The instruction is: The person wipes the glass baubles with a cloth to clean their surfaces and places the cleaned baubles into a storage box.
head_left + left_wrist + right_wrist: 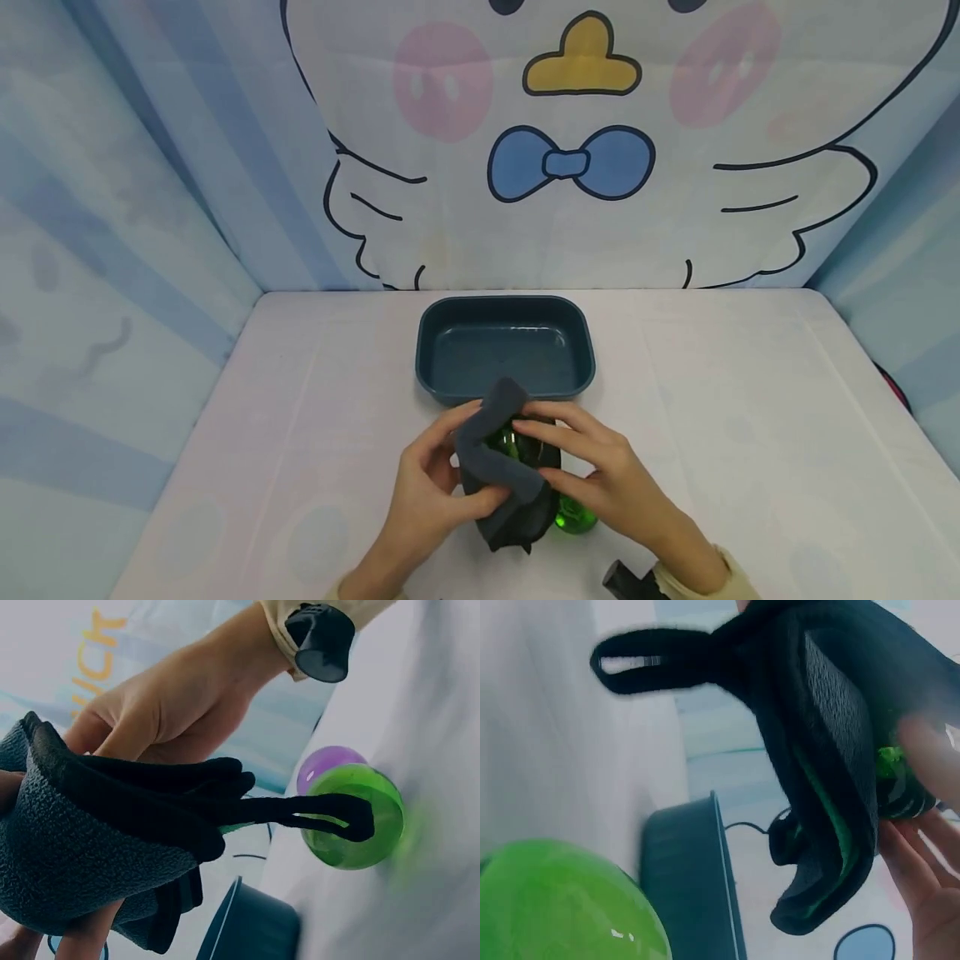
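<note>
Dark grey cloth item (pixel 504 473) with a loop (pixel 364 819), gaping open, shiny green object (pixel 512 442) partly inside

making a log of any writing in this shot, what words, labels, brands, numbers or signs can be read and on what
"UCK": yellow letters on the pale blue-and-white printed fabric backdrop, sideways in the left wrist view; anything before the U can't be made out.
No other readable text: none shows on the dark grey-blue fabric pouch, dark teal rectangular plastic tub, translucent green ball or translucent purple ball.
</note>
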A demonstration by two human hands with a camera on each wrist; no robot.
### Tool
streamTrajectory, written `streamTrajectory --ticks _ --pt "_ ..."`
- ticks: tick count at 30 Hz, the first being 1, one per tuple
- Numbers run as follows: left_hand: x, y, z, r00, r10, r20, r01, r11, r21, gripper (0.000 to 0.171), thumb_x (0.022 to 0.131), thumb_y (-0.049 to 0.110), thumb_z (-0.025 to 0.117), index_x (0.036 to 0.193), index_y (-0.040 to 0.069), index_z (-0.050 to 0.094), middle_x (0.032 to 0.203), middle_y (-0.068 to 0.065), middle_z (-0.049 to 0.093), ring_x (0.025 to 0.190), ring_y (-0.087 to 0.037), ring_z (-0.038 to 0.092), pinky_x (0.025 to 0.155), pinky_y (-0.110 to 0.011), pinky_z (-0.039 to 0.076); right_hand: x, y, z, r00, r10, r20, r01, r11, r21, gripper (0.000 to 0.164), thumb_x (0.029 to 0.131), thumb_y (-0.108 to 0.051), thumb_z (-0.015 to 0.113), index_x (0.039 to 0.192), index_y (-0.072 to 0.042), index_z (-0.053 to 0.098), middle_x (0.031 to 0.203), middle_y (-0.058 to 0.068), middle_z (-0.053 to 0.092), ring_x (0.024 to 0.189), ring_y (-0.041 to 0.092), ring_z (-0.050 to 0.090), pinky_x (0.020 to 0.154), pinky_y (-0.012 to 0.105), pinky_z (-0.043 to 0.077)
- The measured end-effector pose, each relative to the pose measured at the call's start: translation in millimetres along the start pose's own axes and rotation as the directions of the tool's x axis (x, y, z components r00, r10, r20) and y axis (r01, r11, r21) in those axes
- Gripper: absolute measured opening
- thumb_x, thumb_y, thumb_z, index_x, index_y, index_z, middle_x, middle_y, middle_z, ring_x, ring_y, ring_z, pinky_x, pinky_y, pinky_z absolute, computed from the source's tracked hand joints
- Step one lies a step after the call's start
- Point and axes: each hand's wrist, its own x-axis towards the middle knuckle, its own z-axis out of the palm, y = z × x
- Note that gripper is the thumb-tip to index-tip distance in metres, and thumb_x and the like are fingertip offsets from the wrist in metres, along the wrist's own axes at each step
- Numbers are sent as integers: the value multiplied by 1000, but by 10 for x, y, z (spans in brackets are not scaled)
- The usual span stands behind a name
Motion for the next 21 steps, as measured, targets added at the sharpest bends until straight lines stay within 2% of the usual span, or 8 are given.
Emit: streamTrajectory --ticks 5,7,10,15,21 --pt "-13 2 11 999 40 14 -40 999 1 67 75 -7 80 136 4 55 143 -15 51 115 -24 60 87 -42 60 -27 -15 24 989 146 -33 -144 987 67 55 82 4 76 133 -4 60 129 12 62 119 12 60 90 25 57" --pt "-12 -3 12 999 42 15 -42 999 -11 68 75 -7 80 137 4 55 142 -15 52 114 -24 61 87 -42 60 -27 -29 32 979 197 -42 -194 979 67 57 80 5 77 133 -7 61 127 10 64 115 10 62 87 25 58" --pt "-12 -14 11 1000 24 16 -24 999 -37 69 75 -7 80 138 5 54 140 -15 53 112 -23 61 89 -40 59 -27 -57 37 972 229 -57 -227 973 46 57 79 3 79 133 -8 62 125 9 66 113 11 64 85 26 59" --pt "-18 -39 2 1000 21 21 -19 998 -60 69 76 -6 79 139 3 52 139 -15 54 111 -22 62 89 -39 59 -26 -105 29 977 206 -51 -205 979 14 60 80 1 79 136 -8 59 129 10 63 116 12 61 85 26 59" --pt "-4 -41 -5 999 34 35 -31 998 -62 68 77 -6 79 139 2 52 138 -16 54 111 -24 63 85 -41 60 2 -103 -49 990 138 2 -137 990 -28 65 78 1 81 137 -7 57 135 9 57 126 13 53 99 20 50"
